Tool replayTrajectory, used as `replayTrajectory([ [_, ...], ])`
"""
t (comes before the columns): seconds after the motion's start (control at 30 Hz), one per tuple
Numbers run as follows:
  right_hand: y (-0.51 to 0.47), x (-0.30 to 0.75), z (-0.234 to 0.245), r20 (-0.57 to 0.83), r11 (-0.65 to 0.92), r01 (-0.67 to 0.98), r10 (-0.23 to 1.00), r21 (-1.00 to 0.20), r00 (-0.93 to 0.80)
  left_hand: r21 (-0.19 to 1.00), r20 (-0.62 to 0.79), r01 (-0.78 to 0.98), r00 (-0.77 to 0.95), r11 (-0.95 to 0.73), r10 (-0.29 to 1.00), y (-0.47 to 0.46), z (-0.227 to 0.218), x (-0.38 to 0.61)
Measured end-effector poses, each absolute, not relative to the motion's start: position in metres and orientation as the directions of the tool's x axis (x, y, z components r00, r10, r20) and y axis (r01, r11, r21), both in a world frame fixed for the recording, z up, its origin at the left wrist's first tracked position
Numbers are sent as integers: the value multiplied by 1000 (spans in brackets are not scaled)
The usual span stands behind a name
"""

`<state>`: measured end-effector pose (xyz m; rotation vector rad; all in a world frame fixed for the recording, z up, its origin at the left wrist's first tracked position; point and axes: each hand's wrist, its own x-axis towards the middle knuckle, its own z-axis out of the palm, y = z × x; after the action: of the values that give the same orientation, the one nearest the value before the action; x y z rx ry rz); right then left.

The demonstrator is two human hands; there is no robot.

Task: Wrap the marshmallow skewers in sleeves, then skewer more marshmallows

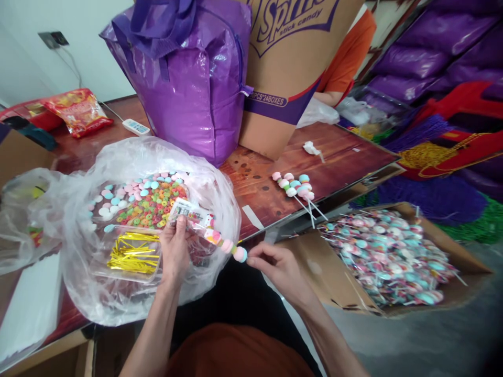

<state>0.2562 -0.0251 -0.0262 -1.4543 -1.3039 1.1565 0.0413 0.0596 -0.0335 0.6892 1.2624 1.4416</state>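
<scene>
My left hand [176, 251] is closed on a clear printed wrapper [187, 211]. A candy stick [227, 245], threaded with several pink, white and blue pieces and small rings, runs from the wrapper toward my right hand [277, 266]. The right fingers pinch its blue end; any stick there is hidden by the fingertips. Under my left hand lies a clear plastic bag [118, 152] spread open, with pastel candies [135, 188], small coloured ring candies [153, 207] and a clear tray of gold twist ties [133, 254].
Unwrapped candy sticks [294, 186] lie at the table's right edge. Below stands a cardboard box [326, 272] full of wrapped candy sticks [393, 256]. A purple bag [192, 94] and a tall carton [283, 78] stand behind. Another person's orange sleeve [349, 52] shows beyond.
</scene>
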Motion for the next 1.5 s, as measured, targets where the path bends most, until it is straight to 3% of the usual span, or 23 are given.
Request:
replayTrajectory([
  [0.07,-24,255,-24,-122,-127,207,992,-970,36,943,-166,-327,-300,62,940,61,-31,41],
  [0.17,-25,252,-24,-43,-54,239,998,-970,52,954,-133,-296,-281,46,950,62,-30,41],
  [0.27,-25,247,-26,67,38,291,994,-956,89,948,-168,-306,-245,88,955,60,-31,44],
  [0.5,-24,241,-30,132,101,336,989,-936,69,914,-248,-367,-165,174,955,55,-28,49],
  [0.77,-22,231,-30,261,216,450,964,-866,40,861,-269,-466,-75,204,960,43,-20,61],
  [0.93,-23,221,-29,361,279,600,932,-750,18,812,-312,-512,26,281,950,35,-23,67],
  [1.2,-20,215,-17,218,191,428,976,-883,15,768,-326,-553,96,322,941,37,-24,65],
  [1.37,-10,196,-12,168,109,401,979,-909,115,775,-304,-547,115,316,946,33,-23,68],
  [1.5,-14,200,-9,149,122,461,989,-879,22,785,-293,-556,53,272,955,40,-21,54],
])
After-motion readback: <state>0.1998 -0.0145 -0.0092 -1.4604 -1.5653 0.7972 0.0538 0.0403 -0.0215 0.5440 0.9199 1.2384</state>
